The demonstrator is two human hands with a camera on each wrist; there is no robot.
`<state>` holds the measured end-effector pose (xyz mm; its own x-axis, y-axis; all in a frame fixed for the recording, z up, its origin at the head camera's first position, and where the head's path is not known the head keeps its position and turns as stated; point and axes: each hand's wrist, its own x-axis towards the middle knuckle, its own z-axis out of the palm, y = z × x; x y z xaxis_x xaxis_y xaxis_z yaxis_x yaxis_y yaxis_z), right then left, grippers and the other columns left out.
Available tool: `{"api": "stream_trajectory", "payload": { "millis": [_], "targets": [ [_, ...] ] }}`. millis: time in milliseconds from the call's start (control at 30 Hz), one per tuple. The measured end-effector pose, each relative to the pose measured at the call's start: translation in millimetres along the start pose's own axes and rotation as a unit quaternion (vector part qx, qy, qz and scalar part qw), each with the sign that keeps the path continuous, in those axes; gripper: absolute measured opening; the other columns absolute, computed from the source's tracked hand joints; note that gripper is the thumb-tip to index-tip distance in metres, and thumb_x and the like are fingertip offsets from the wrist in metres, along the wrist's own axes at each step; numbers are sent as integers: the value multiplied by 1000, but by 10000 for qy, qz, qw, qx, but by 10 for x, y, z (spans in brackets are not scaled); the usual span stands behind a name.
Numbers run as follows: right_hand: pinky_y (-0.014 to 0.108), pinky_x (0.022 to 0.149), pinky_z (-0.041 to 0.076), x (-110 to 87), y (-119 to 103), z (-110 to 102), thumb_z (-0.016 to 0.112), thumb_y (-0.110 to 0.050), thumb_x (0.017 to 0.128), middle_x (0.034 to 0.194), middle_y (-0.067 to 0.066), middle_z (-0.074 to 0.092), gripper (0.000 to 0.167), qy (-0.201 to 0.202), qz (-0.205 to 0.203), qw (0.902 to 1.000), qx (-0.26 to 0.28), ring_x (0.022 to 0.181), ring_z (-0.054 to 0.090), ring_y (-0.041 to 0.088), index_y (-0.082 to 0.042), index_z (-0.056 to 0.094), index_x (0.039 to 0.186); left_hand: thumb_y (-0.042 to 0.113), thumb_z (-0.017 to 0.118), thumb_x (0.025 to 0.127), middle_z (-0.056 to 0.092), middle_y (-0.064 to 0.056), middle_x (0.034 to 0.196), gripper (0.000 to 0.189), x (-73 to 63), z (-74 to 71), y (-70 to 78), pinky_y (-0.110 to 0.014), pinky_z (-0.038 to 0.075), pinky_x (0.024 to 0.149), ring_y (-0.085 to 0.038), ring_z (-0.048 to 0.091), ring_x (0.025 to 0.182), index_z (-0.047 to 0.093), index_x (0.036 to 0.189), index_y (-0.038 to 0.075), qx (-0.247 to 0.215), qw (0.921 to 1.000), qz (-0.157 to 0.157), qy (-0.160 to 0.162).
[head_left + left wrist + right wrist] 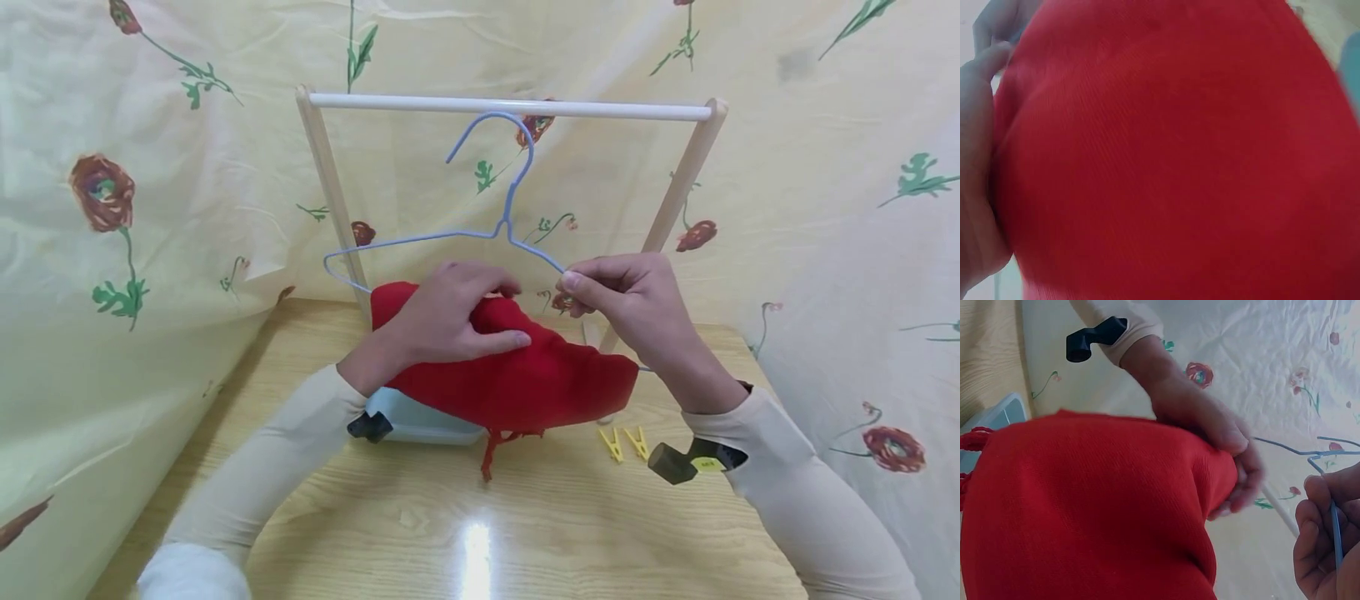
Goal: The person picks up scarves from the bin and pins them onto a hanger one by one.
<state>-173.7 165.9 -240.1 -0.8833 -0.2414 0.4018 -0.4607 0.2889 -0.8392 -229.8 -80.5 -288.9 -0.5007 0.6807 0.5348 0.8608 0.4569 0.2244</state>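
Note:
A red fringed scarf (517, 392) hangs folded over the lower part of a blue wire hanger (420, 238). My left hand (450, 312) holds the scarf at its upper fold, thumb on the near side; the right wrist view shows its fingers bent around the red cloth (1091, 494). With thumb and fingers, my right hand (637, 304) pinches the hanger's right shoulder wire. The hook points up and to the left, in front of the rack's bar. Red fabric (1179, 156) fills most of the left wrist view.
Behind the hanger stands a rack with a white bar (600, 109) and wooden legs. A pale blue tray (427, 425) lies partly under the scarf. Two yellow clothespins (613, 445) lie on the wooden table (375, 533). Flowered cloth (225, 150) surrounds the table.

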Motion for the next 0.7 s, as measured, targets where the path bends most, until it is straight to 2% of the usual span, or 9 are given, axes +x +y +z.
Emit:
{"api": "stream_trajectory", "payload": {
  "millis": [67,167,233,300,400,500,600,700],
  "targets": [
    [24,72,59,-4,10,6,69,-10,98,83,-1,77,16,-10,-45,10000,22,72,70,18,2,78,103,57,76,83,71,3,113,59,67,32,101,-32,49,89,-10,63,98,69,124,15,324,9989,122,-305],
    [24,72,59,-10,24,19,69,-9,98,82,0,76,14,-8,-124,9999,61,71,70,18,1,79,101,60,71,86,72,7,105,55,134,70,201,-24,50,78,-7,63,87,73,121,18,802,9914,255,-1000],
    [25,72,59,-15,34,28,69,-9,98,82,0,76,14,-11,-162,9999,55,71,69,18,2,78,101,56,71,88,74,8,101,48,148,81,227,-21,49,76,-5,63,83,76,119,21,903,9854,329,-1407],
    [24,72,59,-18,46,35,69,-8,98,82,-1,75,15,-9,-185,9998,2,70,69,18,4,78,101,49,73,90,75,8,99,39,148,87,226,-21,49,77,-6,65,83,78,116,22,882,9824,489,-1571],
    [24,72,58,-20,63,39,69,-8,98,81,-2,75,16,1,-160,9999,-25,70,68,17,5,77,100,40,76,92,76,6,100,30,135,97,210,-26,49,83,-9,67,89,80,115,21,863,9820,888,-1423],
    [24,71,58,-21,73,31,69,-9,98,80,-2,74,16,43,-140,9999,-4,70,68,17,5,77,101,36,75,94,77,5,102,27,115,110,202,-31,46,87,-12,67,95,79,115,19,1045,9818,1241,-985],
    [24,70,58,-20,83,22,69,-9,98,79,-1,74,16,70,-145,9999,38,69,68,17,5,77,100,34,75,94,76,4,105,27,91,129,198,-31,45,89,-13,66,98,78,116,18,1103,9821,1440,-517],
    [24,70,58,-16,112,24,69,-8,98,79,0,74,15,56,-116,9999,82,69,68,17,5,77,99,32,76,93,75,4,105,27,68,162,183,-30,45,89,-14,64,98,77,114,15,888,9824,1645,-60]
  ]
}}
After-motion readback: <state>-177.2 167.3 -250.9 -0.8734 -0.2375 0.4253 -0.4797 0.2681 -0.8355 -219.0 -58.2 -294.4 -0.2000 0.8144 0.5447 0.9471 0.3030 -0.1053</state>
